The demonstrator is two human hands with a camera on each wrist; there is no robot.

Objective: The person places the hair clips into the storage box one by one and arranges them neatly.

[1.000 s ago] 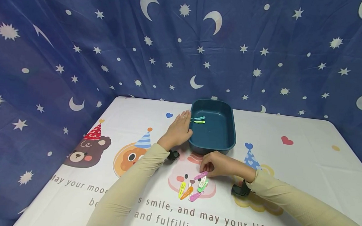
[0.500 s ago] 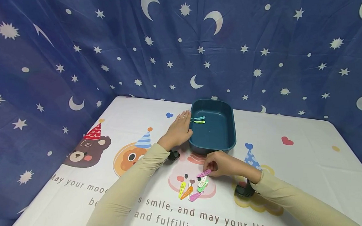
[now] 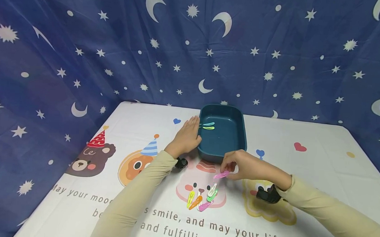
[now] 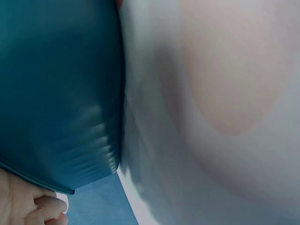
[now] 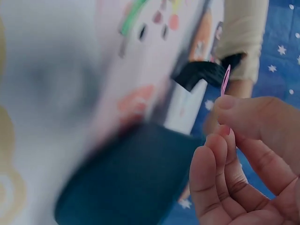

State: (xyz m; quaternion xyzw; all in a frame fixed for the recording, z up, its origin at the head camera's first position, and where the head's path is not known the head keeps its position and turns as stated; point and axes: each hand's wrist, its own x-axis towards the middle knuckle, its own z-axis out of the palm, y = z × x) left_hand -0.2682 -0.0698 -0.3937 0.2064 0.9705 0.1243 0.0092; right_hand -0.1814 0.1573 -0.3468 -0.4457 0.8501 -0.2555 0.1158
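Just in front of the near wall of a dark teal bin (image 3: 225,142), a pink hair clip (image 3: 221,174) is pinched between the thumb and fingers of the right hand (image 3: 248,166), outside the bin. That near wall stands between the clip and the bin's inside, and the right hand covers part of the bin's near right corner in the head view. The left hand (image 3: 185,137) is released, its fingers lying fairly straight against the bin's left side. Beside those fingertips, a light blue clip (image 3: 209,123) and a yellow-green clip (image 3: 209,128) show at the bin's left edge; whether they are fastened to the rim is too small to tell.

Nearer the person, more clips lie bunched on the cloth-covered desk (image 3: 326,172): a yellow clip (image 3: 190,199), an orange clip (image 3: 195,202), a purplish-pink clip (image 3: 205,206), and a white clip (image 3: 212,190) overlapping a green clip (image 3: 212,196). Another white piece is mostly hidden behind the orange one. Black devices sit at both wrists, below beige sleeves (image 3: 328,203). Behind the desk hangs a blue curtain (image 3: 180,34) with moons and stars.
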